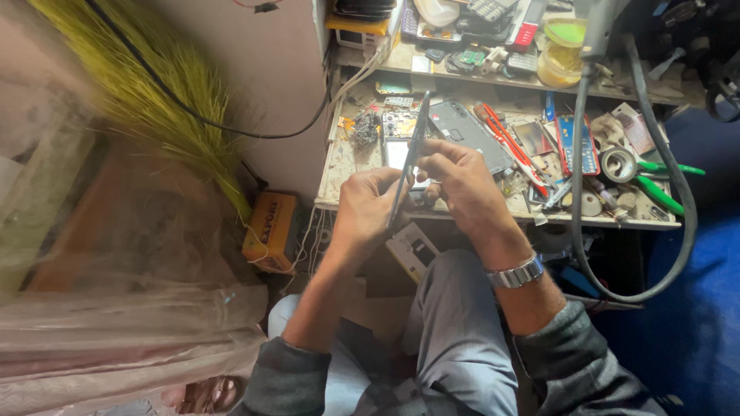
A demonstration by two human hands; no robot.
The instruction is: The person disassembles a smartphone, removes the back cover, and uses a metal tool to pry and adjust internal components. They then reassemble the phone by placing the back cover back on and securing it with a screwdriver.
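Observation:
My left hand (366, 206) and my right hand (461, 179) both hold a thin dark phone screen panel (412, 150), seen edge-on and standing nearly upright between them. My left hand grips its lower edge; my right hand's fingers pinch its right side near the middle. A grey phone back shell (466, 131) lies on the workbench (339, 166) just behind my right hand. A metal watch (515, 273) sits on my right wrist.
The cluttered bench holds circuit boards (399, 123), red-handled tools (505, 135), green-handled pliers (659, 185), a tape roll (617, 163) and a yellow-green jar (561, 50). A thick grey hose (678, 208) loops at right. A broom (166, 96) and orange box (270, 231) stand left.

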